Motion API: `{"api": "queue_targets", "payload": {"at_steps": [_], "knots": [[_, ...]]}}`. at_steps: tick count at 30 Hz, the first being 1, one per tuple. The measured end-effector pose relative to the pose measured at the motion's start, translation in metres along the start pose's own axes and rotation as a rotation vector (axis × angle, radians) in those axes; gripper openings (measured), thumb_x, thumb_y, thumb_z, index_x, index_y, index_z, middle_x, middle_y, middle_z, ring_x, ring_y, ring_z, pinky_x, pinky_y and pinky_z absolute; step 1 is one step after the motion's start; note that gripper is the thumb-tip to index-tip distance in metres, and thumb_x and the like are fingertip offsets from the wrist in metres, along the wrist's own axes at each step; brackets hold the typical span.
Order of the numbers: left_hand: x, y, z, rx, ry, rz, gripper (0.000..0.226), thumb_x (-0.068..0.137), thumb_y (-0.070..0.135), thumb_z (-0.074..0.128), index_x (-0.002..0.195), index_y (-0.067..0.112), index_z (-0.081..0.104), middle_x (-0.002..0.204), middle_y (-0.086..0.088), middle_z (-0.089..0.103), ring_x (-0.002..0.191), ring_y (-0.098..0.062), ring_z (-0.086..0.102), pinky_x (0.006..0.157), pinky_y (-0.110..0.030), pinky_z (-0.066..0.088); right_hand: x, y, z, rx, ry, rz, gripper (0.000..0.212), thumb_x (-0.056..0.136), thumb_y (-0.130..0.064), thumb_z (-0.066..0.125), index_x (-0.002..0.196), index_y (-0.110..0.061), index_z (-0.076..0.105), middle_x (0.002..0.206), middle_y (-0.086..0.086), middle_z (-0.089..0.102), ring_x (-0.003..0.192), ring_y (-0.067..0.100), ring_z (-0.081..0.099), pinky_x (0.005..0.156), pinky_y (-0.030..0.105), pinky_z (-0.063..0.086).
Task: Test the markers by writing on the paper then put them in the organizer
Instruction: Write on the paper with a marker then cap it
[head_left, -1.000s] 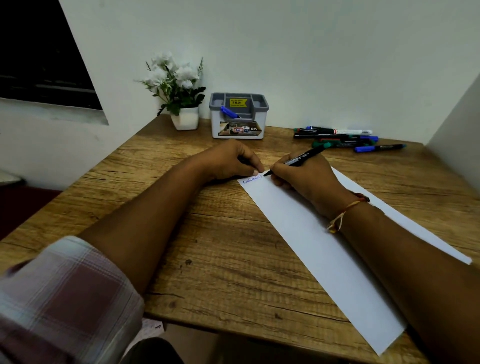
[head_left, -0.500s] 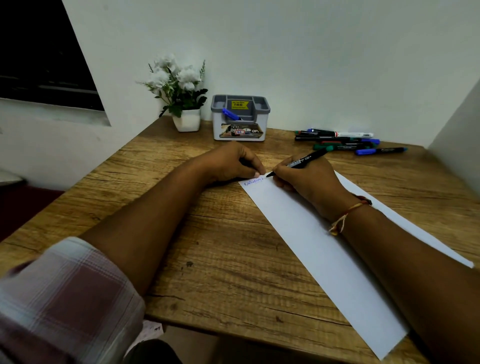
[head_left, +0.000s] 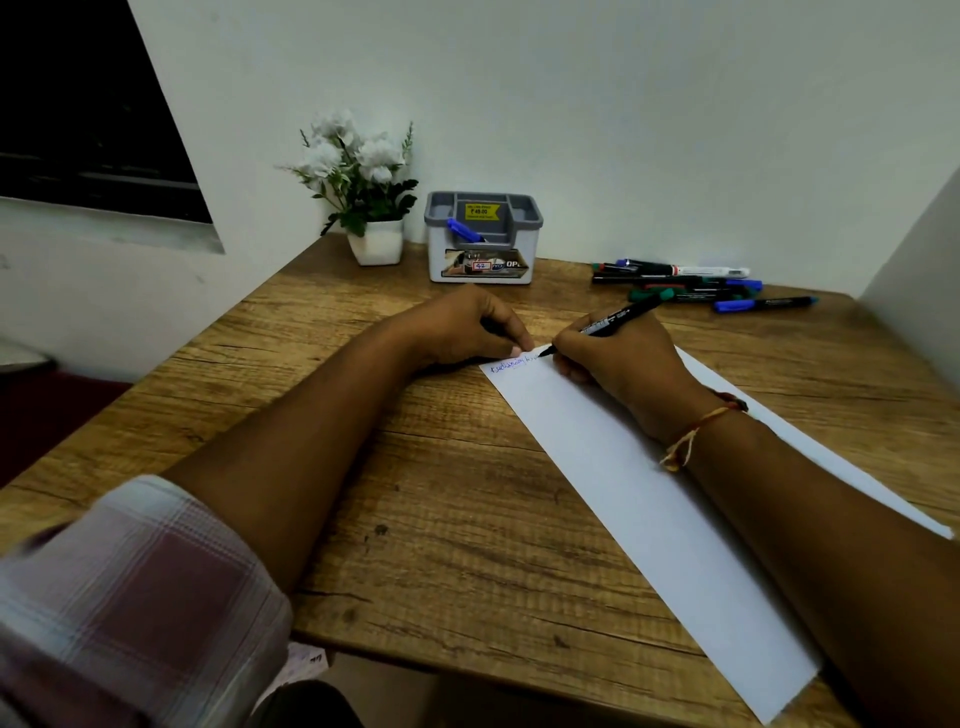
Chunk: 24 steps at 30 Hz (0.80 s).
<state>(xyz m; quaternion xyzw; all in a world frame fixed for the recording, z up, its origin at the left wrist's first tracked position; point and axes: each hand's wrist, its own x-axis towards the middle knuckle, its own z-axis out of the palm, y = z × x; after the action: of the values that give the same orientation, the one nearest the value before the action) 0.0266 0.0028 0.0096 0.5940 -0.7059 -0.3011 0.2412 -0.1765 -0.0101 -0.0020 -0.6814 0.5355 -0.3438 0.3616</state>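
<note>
A long white paper lies slantwise on the wooden table. My right hand grips a black marker with its tip on the paper's far end, next to a short line of blue writing. My left hand has its fingers curled around a small dark piece that looks like the marker's cap, and a fingertip presses the paper's far corner. The grey-and-white organizer stands at the back with one blue marker in it.
Several loose markers, black, green, blue and white, lie in a pile at the back right. A white pot of white flowers stands left of the organizer. Walls close off the back and right; the table's front edge is near me.
The marker tip has crept slightly to the right along the paper as the writing grows. My left hand has stayed on the corner.
</note>
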Motion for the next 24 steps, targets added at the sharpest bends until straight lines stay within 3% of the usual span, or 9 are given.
{"api": "queue_targets", "payload": {"at_steps": [5, 9, 12, 16, 20, 24], "knots": [[0.0010, -0.0013, 0.0006, 0.005, 0.002, 0.007, 0.020, 0.088, 0.016, 0.072, 0.105, 0.027, 0.077, 0.100, 0.018, 0.071, 0.093, 0.003, 0.061, 0.075, -0.012, 0.041, -0.0008, -0.0003, -0.0001, 0.007, -0.015, -0.005, 0.017, 0.083, -0.018, 0.069, 0.089, -0.004, 0.076, 0.086, 0.016, 0.077, 0.069, 0.015, 0.064, 0.075, 0.040, 0.059], [0.0010, -0.0013, 0.0001, 0.008, 0.007, 0.006, 0.020, 0.088, 0.016, 0.072, 0.106, 0.025, 0.077, 0.099, 0.018, 0.071, 0.090, 0.005, 0.061, 0.071, -0.009, 0.040, -0.0013, -0.0004, -0.0007, -0.004, -0.001, -0.002, 0.017, 0.082, -0.019, 0.069, 0.085, -0.003, 0.076, 0.081, 0.014, 0.077, 0.069, 0.017, 0.066, 0.082, 0.048, 0.061], [0.0010, -0.0009, 0.0000, 0.012, 0.008, 0.008, 0.021, 0.089, 0.015, 0.072, 0.107, 0.025, 0.077, 0.096, 0.020, 0.070, 0.082, 0.013, 0.059, 0.064, 0.000, 0.039, -0.0022, -0.0006, -0.0009, -0.021, 0.006, -0.016, 0.022, 0.079, -0.020, 0.067, 0.079, 0.000, 0.074, 0.077, 0.017, 0.076, 0.064, 0.017, 0.064, 0.078, 0.051, 0.060], [0.0010, -0.0012, 0.0000, 0.020, 0.001, 0.012, 0.020, 0.089, 0.015, 0.072, 0.106, 0.026, 0.077, 0.101, 0.017, 0.071, 0.094, 0.003, 0.061, 0.075, -0.009, 0.042, -0.0036, -0.0022, -0.0008, -0.078, 0.011, -0.045, 0.024, 0.079, -0.020, 0.061, 0.070, 0.000, 0.071, 0.062, 0.009, 0.069, 0.054, 0.007, 0.056, 0.057, 0.033, 0.048], [0.0014, -0.0007, -0.0003, 0.020, 0.003, 0.003, 0.020, 0.089, 0.016, 0.072, 0.105, 0.026, 0.077, 0.100, 0.019, 0.069, 0.095, 0.001, 0.060, 0.074, -0.011, 0.040, -0.0033, -0.0029, -0.0014, -0.070, 0.005, -0.043, 0.022, 0.079, -0.017, 0.062, 0.069, 0.000, 0.071, 0.057, 0.003, 0.065, 0.049, 0.004, 0.053, 0.049, 0.016, 0.042], [0.0022, -0.0017, 0.0007, 0.026, -0.003, -0.002, 0.020, 0.089, 0.016, 0.072, 0.105, 0.027, 0.077, 0.098, 0.022, 0.068, 0.093, 0.003, 0.059, 0.072, -0.009, 0.039, -0.0019, -0.0009, -0.0008, -0.083, -0.002, -0.051, 0.021, 0.080, -0.017, 0.061, 0.068, -0.002, 0.070, 0.058, 0.002, 0.066, 0.050, 0.003, 0.053, 0.054, 0.020, 0.043]]}}
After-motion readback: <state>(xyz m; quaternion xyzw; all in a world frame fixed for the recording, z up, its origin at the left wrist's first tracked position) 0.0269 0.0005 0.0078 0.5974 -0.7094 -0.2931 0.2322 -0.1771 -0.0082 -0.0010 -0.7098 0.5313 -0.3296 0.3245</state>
